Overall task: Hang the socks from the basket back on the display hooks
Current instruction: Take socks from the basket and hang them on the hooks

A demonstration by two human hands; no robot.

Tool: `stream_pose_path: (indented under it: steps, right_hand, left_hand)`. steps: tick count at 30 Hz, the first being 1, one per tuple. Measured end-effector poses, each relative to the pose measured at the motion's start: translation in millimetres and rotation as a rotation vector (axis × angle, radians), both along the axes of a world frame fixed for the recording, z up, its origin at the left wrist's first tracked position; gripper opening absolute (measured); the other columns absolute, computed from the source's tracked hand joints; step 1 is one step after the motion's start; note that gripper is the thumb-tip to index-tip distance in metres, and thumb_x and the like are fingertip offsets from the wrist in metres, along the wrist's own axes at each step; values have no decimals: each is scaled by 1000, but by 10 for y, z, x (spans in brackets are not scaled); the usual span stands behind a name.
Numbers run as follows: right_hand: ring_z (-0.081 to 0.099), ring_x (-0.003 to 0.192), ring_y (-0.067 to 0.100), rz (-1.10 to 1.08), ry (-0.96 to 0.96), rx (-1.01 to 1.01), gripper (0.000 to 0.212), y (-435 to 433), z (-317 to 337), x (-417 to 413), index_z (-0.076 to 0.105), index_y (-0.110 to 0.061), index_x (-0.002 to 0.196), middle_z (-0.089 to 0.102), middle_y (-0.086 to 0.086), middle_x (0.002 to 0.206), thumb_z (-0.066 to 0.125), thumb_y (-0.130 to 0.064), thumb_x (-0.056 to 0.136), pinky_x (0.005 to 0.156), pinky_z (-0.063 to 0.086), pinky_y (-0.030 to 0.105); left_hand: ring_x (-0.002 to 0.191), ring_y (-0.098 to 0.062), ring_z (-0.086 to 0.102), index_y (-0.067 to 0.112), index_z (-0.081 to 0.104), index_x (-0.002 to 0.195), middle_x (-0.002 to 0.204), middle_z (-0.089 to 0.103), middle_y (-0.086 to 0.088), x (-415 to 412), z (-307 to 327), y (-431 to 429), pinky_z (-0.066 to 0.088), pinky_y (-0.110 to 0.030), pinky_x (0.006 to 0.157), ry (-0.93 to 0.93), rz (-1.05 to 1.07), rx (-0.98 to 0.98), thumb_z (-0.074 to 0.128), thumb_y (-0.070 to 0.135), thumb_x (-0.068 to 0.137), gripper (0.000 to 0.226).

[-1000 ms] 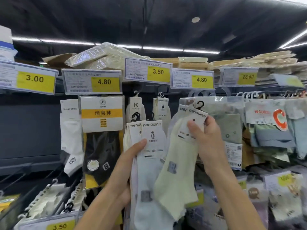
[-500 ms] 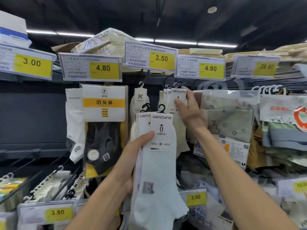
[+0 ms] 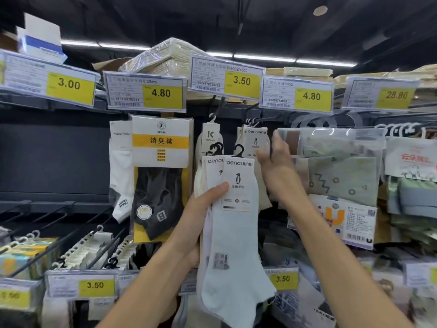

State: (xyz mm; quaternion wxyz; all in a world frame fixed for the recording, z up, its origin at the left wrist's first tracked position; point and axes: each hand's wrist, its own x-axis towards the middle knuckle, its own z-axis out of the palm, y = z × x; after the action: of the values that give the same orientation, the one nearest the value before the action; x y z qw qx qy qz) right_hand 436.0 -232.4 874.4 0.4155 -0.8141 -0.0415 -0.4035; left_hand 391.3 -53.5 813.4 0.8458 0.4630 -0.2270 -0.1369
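Those penguin socks [image 3: 236, 245] are soft matt knit cloth, with a smooth white paper card [image 3: 238, 183] and a shiny black plastic hanger [image 3: 240, 150]. The price tags [image 3: 227, 76] sit in glossy clear plastic, the bagged socks [image 3: 340, 162] are in shiny film, and the display hooks [image 3: 54, 252] look like dark metal wire.

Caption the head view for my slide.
Left hand grips penguin-label socks, with the open right hand beside a matching pair hanging on a display hook.

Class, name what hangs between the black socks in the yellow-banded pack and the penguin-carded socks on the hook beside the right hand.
Head view: cream socks on a white KUNAO card hang there; the left hand holds white penguin-carded socks below.
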Motion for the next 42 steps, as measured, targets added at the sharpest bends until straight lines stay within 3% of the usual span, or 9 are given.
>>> stream_pose_path:
  steps: [2, 5, 8, 11, 25, 31, 34, 38, 42]
  right_hand:
    - [43, 135, 3, 169, -125, 84, 60, 65, -178, -357, 34, -28, 151, 44, -13, 149, 49, -51, 97, 111, 38, 34]
    - [63, 106, -3, 370, -110, 128, 57, 142, -348, -771, 55, -40, 130, 65, -23, 115, 63, -64, 79, 85, 56, 22]
    - [70, 93, 5, 469, -63, 118, 25, 147, -407, -865, 70, -43, 105, 74, -16, 104, 76, -42, 80, 71, 58, 20]
    - [72, 90, 7, 467, -92, 133, 25, 88, -380, -903, 71, -51, 94, 75, -17, 100, 76, -29, 83, 71, 60, 22]
    - [71, 92, 2, 540, -82, 123, 25, 65, -419, -972, 68, -40, 100, 75, -17, 102, 74, -19, 87, 72, 57, 17]
    - [71, 85, 3, 394, -160, 420, 18, -129, -307, -675, 59, -23, 111, 75, -12, 94, 62, -12, 96, 65, 54, 16]
    - [69, 95, 9, 293, -159, 395, 24, -213, -177, -447, 55, -22, 118, 71, -6, 107, 59, -11, 97, 77, 55, 25]
    - [62, 93, 1, 218, -105, 265, 24, -213, -34, -143, 51, -26, 122, 65, -14, 105, 56, -18, 100, 73, 50, 22]
    - [63, 108, 20, 157, -62, 181, 44, -159, 88, 63, 44, -19, 140, 64, 0, 124, 55, -19, 98, 90, 52, 36]
  left_hand:
    - [103, -34, 73, 14, 68, 126, 120, 72, -18, -9, -11, 10, 61, -41, 77, -39, 22, -5, 77, 30, 77, 53]
    - [107, -34, 71, 17, 66, 129, 122, 71, -17, -43, -10, -23, 59, -41, 82, -118, 32, 14, 73, 31, 82, 49]
    - [104, -34, 72, 19, 70, 123, 120, 72, -18, -81, 5, -80, 60, -40, 80, -175, 47, 14, 76, 30, 81, 44]
    - [103, -33, 73, 21, 73, 118, 118, 73, -18, -123, 12, -95, 60, -39, 79, -153, 11, 5, 69, 44, 82, 44]
    - [101, -34, 73, 20, 70, 122, 114, 75, -15, -155, 6, -93, 61, -40, 75, -196, 123, 4, 77, 39, 77, 50]
    - [88, -31, 76, 18, 71, 121, 104, 77, -14, -141, -17, 8, 61, -37, 66, -60, 187, -7, 83, 40, 66, 60]
    - [74, -27, 75, 14, 70, 121, 93, 77, -14, -158, -5, 16, 59, -35, 63, -56, 186, 7, 84, 43, 62, 67]
    - [69, -26, 72, 10, 69, 122, 89, 74, -14, -169, -7, -7, 57, -34, 61, -59, 164, 35, 78, 41, 72, 60]
    - [68, -26, 71, 8, 67, 123, 91, 73, -16, -175, -24, 14, 56, -33, 60, -66, 148, 61, 75, 40, 75, 58]
